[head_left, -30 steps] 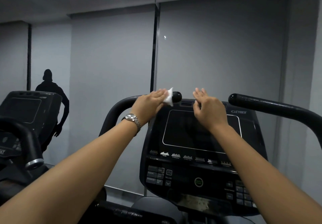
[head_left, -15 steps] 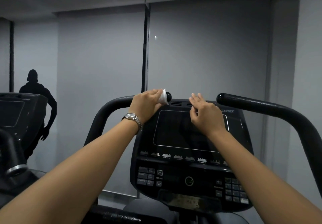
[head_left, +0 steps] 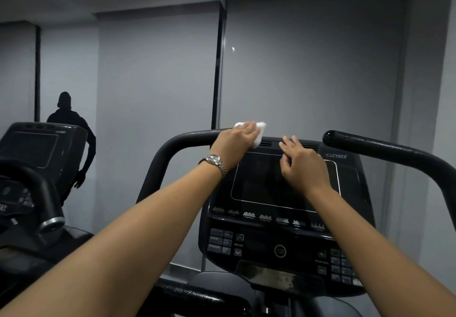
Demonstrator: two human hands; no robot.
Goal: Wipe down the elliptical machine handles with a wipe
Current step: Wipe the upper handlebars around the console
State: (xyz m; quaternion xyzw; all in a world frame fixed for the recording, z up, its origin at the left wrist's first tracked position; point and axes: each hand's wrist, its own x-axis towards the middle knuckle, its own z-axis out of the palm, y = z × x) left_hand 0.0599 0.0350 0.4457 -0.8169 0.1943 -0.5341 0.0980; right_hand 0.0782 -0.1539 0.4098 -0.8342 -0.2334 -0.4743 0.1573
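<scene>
One white wipe (head_left: 260, 131) is all the job needs, and it sits under the fingers of the left hand (head_left: 234, 141), bunched over the inner tip of the left handle (head_left: 177, 144), with a crumpled corner poking out past the fingertips and another fold hanging just below the palm. The hand curves over the bar and clasps the wipe against it (the thumb is hidden beneath, so how far it closes round cannot be told). The wipe looks thin, limp and nearly weightless; it probably bunches and slides off a rounded tube unless it is pressed flat, so the sensible hold is to wrap it round the bar under the whole palm and not pinch one corner. The handle itself is a stiff black tube that appears smooth, and it should take firm pressure without giving. The right hand (head_left: 304, 166) hangs just beside the left, to its right and a little lower, fingers loosely spread and holding nothing, its tips at or near the top edge of the console (head_left: 271, 228); contact cannot be judged. Beyond that hand, further right, the right handle (head_left: 385, 149) shows no wipe on it and seems yet to be done. A wristwatch (head_left: 214, 161) sits on the left wrist, close enough to the bar to knock it on a long stroke.
</scene>
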